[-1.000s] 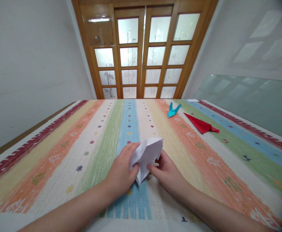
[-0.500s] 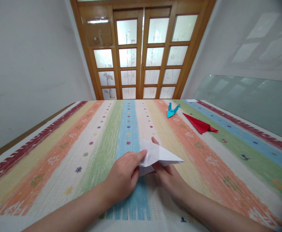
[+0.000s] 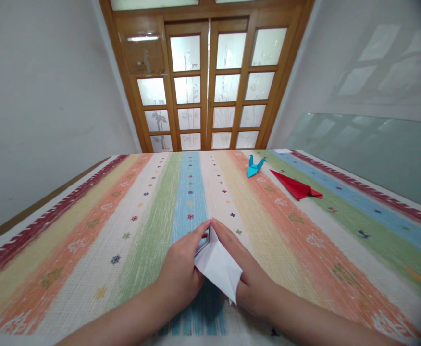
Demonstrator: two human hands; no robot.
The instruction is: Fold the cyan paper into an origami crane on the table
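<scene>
The white folded paper [image 3: 217,266] covers the right hand [image 3: 248,274]'s palm, and the left hand [image 3: 181,274] hides its left edge. Both forearms run off the bottom edge.

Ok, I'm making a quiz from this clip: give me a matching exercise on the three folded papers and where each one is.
Things:
1. white folded paper
2. blue paper crane
3. red folded paper

Places:
A. farthest away on the tablecloth
B. lying flat, just right of the crane
C. pinched between the left hand and right hand

Pairs: 1-C, 2-A, 3-B
</scene>
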